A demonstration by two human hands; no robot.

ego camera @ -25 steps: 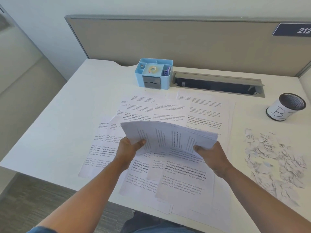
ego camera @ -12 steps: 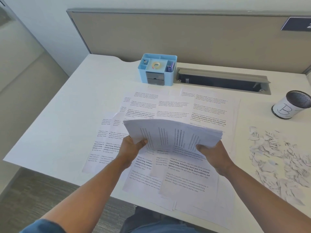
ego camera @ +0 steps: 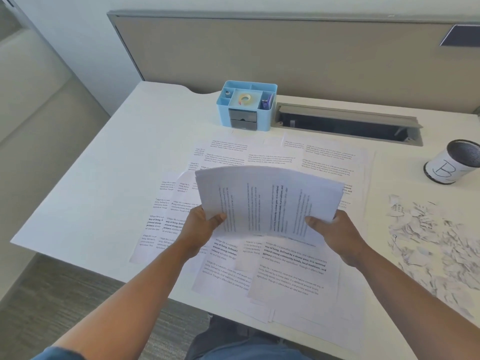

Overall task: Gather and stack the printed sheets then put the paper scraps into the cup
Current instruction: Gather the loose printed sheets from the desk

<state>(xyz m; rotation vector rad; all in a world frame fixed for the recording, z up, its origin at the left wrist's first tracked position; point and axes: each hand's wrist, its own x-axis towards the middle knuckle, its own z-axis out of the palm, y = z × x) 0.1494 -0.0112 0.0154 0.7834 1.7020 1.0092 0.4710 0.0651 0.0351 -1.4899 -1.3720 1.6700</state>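
Observation:
I hold a stack of printed sheets (ego camera: 267,201) above the white desk, tilted up with the text running sideways. My left hand (ego camera: 200,224) grips its near left corner and my right hand (ego camera: 335,232) grips its near right corner. Under it, several more printed sheets (ego camera: 288,268) lie spread and overlapping over the middle of the desk. A pile of white paper scraps (ego camera: 436,242) covers the right side of the desk. The cup (ego camera: 453,161), white with a dark mesh inside and a handwritten "B", stands at the far right behind the scraps.
A light blue desk organiser (ego camera: 246,105) holding a tape roll stands at the back centre. To its right is an open grey cable tray slot (ego camera: 348,123). A beige partition wall (ego camera: 285,55) closes off the back. The desk's left edge (ego camera: 78,178) drops to the floor.
The held stack has tipped up towards me, so its printed face now shows more fully. Both hands keep their grip on its near corners. The view has shifted slightly left.

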